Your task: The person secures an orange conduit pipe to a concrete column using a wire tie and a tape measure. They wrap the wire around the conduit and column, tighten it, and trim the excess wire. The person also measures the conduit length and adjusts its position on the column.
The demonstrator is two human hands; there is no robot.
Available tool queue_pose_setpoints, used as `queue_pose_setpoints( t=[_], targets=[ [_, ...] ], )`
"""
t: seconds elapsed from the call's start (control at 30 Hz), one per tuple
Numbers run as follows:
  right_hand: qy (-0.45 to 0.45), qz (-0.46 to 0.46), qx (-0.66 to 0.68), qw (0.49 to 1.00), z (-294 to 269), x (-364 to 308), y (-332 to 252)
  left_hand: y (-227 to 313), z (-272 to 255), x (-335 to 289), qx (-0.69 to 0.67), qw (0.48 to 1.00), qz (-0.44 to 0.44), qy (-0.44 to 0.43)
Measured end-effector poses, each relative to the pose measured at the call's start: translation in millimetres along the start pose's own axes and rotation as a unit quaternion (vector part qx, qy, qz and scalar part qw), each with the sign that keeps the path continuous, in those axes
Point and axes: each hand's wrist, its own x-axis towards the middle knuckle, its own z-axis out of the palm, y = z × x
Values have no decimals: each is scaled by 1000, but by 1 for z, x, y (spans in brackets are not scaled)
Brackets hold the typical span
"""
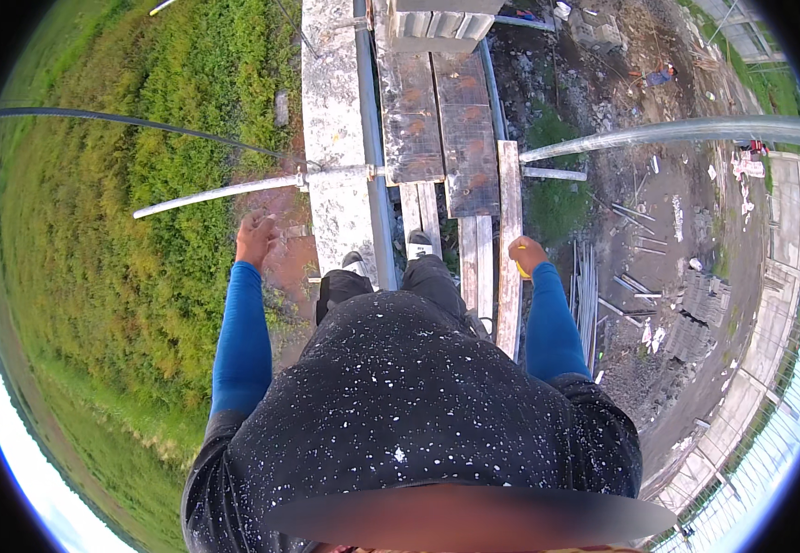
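Observation:
My left hand [256, 240] is held out over the grass side, past the edge of the pale concrete wall top [333, 111]. Its fingers are loosely apart, and I see nothing in them. On the other side, my right hand [527, 252] is closed around a small yellow object [521, 269], mostly hidden by the fingers, so its kind cannot be made out. That hand is above the outer edge of a narrow wooden plank [509, 203]. My feet stand below, one on the wall top and one on the planks.
Ahead lie dark boards [469, 129] with grey hollow blocks [441, 23] stacked at their far end. Metal pipes [667, 136] jut out on both sides at height. Far below on the right are dirt ground, rubble, a pile of blocks [695, 309] and another person [660, 76].

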Motion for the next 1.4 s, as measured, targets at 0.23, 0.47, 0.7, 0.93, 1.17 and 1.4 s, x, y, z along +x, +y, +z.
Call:
queue_pose_setpoints(
  t=[0.23, 0.47, 0.7, 0.93, 1.17, 1.4],
  targets=[
    [29, -19, 427, 904, -20, 21, -201, 95, 0, 88, 28, 996, 64, -59],
    [-144, -298, 596, 732, 27, -85, -359, 185, 195, 38, -100, 753, 104, -642],
    [-32, -399, 604, 690, 9, -151, -403, 300, 223, 6, 84, 607, 180, -770],
    [-18, -452, 624, 637, 11, -160, -423, 304, 195, 34, 130, 632, 241, -725],
    [-70, -384, 627, 674, 44, -132, -429, 275, 158, 68, 5, 753, 67, -655],
    [-79, -279, 448, 846, 108, -117, -431, 217, 140, 77, -122, 776, -58, -616]
  ],
)
